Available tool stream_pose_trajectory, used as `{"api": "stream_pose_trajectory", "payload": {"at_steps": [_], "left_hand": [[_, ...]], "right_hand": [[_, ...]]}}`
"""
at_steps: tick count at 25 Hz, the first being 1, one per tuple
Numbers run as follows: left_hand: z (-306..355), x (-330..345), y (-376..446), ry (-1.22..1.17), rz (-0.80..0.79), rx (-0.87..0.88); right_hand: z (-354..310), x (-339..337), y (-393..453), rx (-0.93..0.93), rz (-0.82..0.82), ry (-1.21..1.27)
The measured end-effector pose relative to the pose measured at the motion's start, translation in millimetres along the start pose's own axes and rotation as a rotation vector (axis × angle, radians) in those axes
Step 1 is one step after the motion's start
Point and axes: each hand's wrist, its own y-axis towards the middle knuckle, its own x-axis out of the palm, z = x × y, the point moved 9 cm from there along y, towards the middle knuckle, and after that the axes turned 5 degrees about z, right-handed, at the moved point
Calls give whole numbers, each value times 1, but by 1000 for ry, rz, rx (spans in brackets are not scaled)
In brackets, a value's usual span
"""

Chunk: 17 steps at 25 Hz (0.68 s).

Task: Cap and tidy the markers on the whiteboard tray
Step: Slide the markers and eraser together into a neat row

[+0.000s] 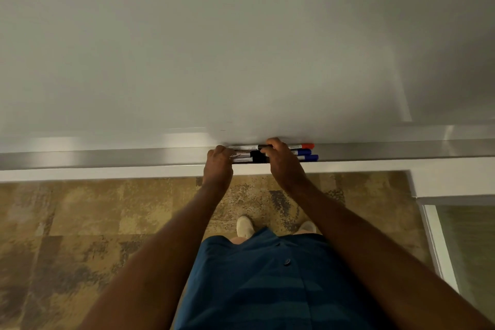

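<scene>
With the red-capped marker (270, 146) and two blue-capped markers (308, 155) capped on the tray (107, 158), our left hand (218, 162) and right hand (281, 161), fingers curled on the bundle, seem to need only final straightening.

Your left hand (218, 166) rests at the left end and your right hand (281, 161) over the middle of three markers (304, 152) lying side by side, lengthwise, in the tray (107, 158) below the whiteboard (214, 48).

capped markers (270, 153) lie bunched lengthwise on the whiteboard tray (107, 157): a red cap (307, 146) rearmost, two blue caps (308, 155) nearer its front lip.
</scene>
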Motion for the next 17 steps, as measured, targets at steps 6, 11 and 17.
{"api": "stream_pose_trajectory", "payload": {"at_steps": [6, 11, 17], "left_hand": [[-3, 1, -4, -75, 7, -10], [-7, 1, -4, -123, 14, -42], [-15, 1, -3, -203, 27, -148]], "right_hand": [[-8, 20, -9, -3, -53, -186], [-13, 18, -6, 60, -49, -62], [93, -39, -39, 581, 255, 75]]}}
